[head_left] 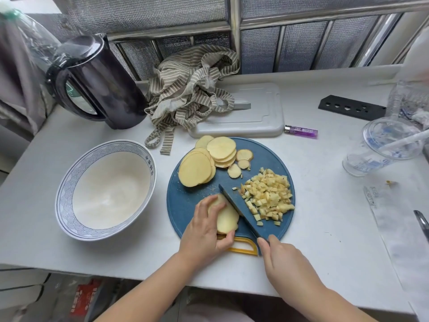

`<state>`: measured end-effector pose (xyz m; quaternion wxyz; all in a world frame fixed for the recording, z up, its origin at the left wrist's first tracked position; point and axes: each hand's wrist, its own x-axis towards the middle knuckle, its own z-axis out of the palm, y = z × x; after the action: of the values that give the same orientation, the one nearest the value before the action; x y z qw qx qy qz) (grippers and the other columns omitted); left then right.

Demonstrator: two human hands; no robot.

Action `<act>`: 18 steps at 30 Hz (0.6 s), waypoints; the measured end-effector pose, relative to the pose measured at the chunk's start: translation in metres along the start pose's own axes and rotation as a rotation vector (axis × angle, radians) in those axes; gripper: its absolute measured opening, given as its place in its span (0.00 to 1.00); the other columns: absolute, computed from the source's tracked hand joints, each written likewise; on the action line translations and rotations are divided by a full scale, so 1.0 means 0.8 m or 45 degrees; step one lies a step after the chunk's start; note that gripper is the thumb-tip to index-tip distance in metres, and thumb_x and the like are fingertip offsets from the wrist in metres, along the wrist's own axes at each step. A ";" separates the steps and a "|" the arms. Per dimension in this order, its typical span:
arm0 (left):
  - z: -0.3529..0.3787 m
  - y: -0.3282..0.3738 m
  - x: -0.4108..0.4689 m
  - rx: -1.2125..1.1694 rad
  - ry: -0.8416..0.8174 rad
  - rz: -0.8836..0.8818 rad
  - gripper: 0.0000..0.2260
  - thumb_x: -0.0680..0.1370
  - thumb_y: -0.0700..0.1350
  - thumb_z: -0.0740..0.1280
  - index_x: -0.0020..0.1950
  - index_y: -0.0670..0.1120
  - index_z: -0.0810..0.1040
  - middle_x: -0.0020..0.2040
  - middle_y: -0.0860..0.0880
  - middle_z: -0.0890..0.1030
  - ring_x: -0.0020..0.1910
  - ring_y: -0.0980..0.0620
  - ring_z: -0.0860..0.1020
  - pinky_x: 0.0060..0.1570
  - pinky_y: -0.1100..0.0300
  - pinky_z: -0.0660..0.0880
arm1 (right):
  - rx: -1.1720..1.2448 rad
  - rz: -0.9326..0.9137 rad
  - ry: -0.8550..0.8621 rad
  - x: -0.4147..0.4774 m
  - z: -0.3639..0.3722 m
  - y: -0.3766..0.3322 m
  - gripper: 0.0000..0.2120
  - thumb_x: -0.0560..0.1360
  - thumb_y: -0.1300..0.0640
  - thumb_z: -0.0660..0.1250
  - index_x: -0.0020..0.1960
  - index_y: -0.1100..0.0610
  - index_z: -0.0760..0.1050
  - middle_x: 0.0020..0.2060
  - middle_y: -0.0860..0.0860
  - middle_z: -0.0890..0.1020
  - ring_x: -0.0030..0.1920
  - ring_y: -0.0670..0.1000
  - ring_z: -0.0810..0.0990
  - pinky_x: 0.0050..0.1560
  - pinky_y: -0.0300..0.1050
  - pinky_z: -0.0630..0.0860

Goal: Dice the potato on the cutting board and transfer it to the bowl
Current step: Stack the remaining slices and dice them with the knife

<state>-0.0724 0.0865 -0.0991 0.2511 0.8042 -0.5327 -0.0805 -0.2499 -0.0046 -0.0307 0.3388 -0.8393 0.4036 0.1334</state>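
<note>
Bench (325,217): white, carried every item below.
Bowl (67,182): blue-patterned rim, left of frame, just beside the board; no potato in it yet.
Cutting board (267,154): round, blue, centre of frame, yellow handle at its lower edge.
Potato slices (197,169): two overlapping stacks, uncut, upper left of the board.
Diced potato (267,194): loose heap, right side of the board. Judged light and apt to scatter; you would do best to sweep it up against the flat of the blade.
Left grip (204,231): curled over a short stack of slices (226,217) at the board's lower left. Judged firm but wet and starchy, so layers could slide; hold from above, fingertips tucked back from the edge.
Right grip (283,256): clamped on the knife handle, lower right of centre.
Knife (236,205): dark blade, angled up-left, touching the held stack.
</note>
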 end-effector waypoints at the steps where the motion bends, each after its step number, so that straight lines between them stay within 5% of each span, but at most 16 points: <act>1: 0.001 0.000 0.000 0.005 0.002 -0.004 0.27 0.70 0.59 0.66 0.66 0.52 0.65 0.68 0.51 0.64 0.67 0.52 0.64 0.56 0.60 0.71 | 0.042 0.005 -0.011 0.002 0.000 0.003 0.16 0.82 0.44 0.43 0.40 0.48 0.59 0.35 0.46 0.71 0.39 0.51 0.73 0.42 0.45 0.70; 12: 0.002 0.000 -0.002 0.045 0.022 -0.011 0.25 0.73 0.59 0.62 0.66 0.50 0.64 0.68 0.49 0.64 0.68 0.50 0.63 0.56 0.56 0.73 | 0.028 -0.033 0.012 -0.010 -0.001 0.008 0.18 0.80 0.41 0.40 0.47 0.50 0.63 0.36 0.47 0.75 0.41 0.50 0.77 0.41 0.44 0.71; 18: 0.002 0.000 -0.002 0.069 0.016 -0.023 0.27 0.72 0.60 0.62 0.68 0.50 0.65 0.68 0.48 0.65 0.67 0.51 0.64 0.54 0.57 0.74 | -0.168 -0.078 0.046 -0.019 0.004 0.003 0.15 0.82 0.42 0.40 0.48 0.50 0.59 0.36 0.48 0.72 0.38 0.53 0.69 0.36 0.46 0.63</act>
<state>-0.0737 0.0876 -0.1004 0.2317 0.8160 -0.5258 -0.0632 -0.2614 0.0054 -0.0270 0.2793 -0.8741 0.3741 0.1340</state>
